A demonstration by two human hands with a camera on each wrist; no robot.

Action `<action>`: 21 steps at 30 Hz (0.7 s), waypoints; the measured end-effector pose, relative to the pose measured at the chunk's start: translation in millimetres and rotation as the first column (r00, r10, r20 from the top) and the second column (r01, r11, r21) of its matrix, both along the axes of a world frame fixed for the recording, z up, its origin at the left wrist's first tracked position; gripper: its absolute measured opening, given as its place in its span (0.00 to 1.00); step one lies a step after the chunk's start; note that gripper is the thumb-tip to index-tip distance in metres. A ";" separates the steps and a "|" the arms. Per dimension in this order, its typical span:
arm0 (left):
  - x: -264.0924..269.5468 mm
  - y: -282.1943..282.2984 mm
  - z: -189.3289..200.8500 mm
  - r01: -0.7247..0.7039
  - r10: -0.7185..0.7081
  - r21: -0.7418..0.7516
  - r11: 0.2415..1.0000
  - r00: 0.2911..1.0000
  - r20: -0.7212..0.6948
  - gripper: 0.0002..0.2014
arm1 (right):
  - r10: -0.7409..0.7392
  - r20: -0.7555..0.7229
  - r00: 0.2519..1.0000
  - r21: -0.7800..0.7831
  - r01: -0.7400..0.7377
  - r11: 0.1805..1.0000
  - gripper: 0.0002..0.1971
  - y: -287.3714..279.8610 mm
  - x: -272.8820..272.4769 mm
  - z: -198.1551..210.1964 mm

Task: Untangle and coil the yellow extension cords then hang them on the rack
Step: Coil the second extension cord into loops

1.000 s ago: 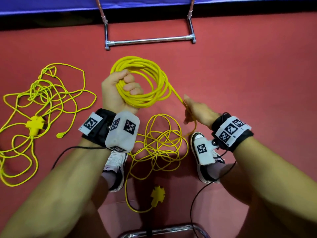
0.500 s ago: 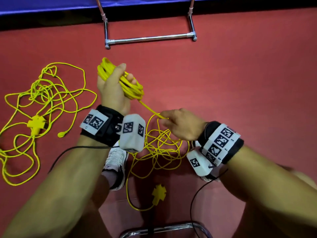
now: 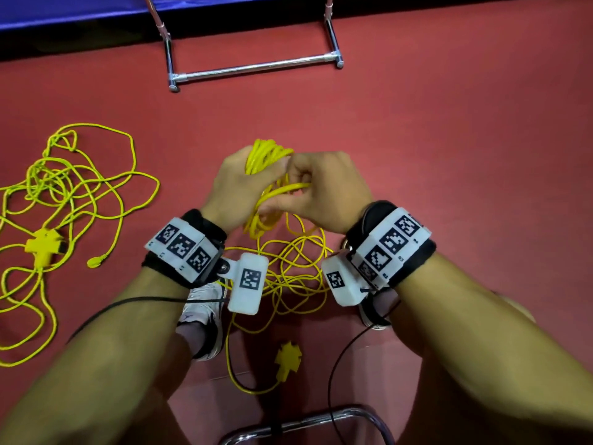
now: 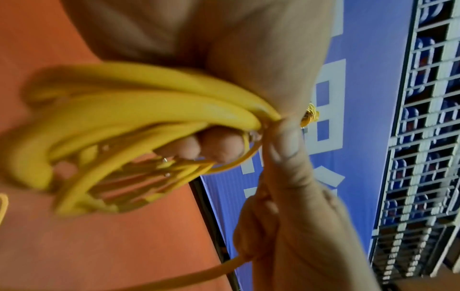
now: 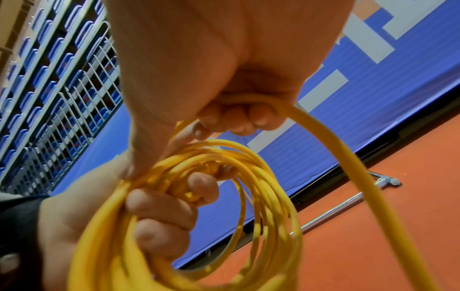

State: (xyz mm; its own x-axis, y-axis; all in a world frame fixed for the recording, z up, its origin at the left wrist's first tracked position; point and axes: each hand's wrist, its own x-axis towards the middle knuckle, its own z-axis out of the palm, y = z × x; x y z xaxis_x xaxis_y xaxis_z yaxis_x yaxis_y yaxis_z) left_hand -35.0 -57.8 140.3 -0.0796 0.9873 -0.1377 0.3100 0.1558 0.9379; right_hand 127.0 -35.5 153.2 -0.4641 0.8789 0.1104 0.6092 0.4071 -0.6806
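Red floor all round, a blue banner along the far edge, and the chrome rack [image 3: 256, 67] standing well beyond the hands. The left hand [image 3: 237, 191] is wrapped round the coil [image 3: 268, 155] of yellow cord, fingers curled through its loops. The right hand [image 3: 324, 191] is closed on the running strand [image 5: 336, 141], pressed right up against the coil. The cord looks light, limp and a bit slick, so I'd guess loops slide unless gripped as one bunch at the top. The loose remainder [image 3: 288, 268] lies between the shoes, its cross-shaped socket [image 3: 287, 359] nearer the person. A second tangled cord [image 3: 64, 194] sprawls to the left. A second ago the right hand was out to the side, feeding cord; it has since come in to meet the left, laying on another loop.
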 end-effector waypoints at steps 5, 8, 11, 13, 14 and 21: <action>4.9 -2.9 3.3 0.239 -0.133 -0.207 0.949 0.896 0.424 0.27 | -0.080 0.147 0.986 -0.036 0.086 0.996 0.34 8.5 3.8 -0.3; 1.9 -3.6 1.7 0.313 -0.190 -0.189 0.931 0.855 0.482 0.23 | 0.032 -0.149 0.988 -0.151 -0.055 0.987 0.15 11.4 7.3 -0.1; 0.8 -8.4 1.2 0.439 -0.325 -0.219 0.871 0.851 0.414 0.08 | 0.045 -0.321 0.946 -0.266 -0.136 0.954 0.12 19.0 14.8 4.9; 1.8 -12.8 -2.8 0.448 -0.337 -0.239 0.862 0.857 0.391 0.08 | 0.039 -0.294 0.955 -0.253 -0.117 0.960 0.14 22.5 16.4 6.3; 3.3 -14.5 -4.3 0.430 -0.313 -0.246 0.868 0.861 0.400 0.08 | 0.023 -0.282 0.959 -0.235 -0.092 0.968 0.13 23.6 16.5 5.5; 5.7 -14.2 7.9 0.330 -0.150 -0.268 0.905 0.838 0.525 0.09 | -0.145 -0.112 0.983 0.095 0.156 0.983 0.19 35.0 21.4 -19.7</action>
State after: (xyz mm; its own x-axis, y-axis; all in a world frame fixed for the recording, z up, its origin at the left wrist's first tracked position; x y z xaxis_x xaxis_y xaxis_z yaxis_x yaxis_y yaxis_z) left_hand -29.2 -72.0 148.2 0.3188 0.8509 -0.4175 -0.0964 0.4673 0.8788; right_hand 148.4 -0.5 133.5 -0.3087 0.9191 0.2451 0.5966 0.3877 -0.7026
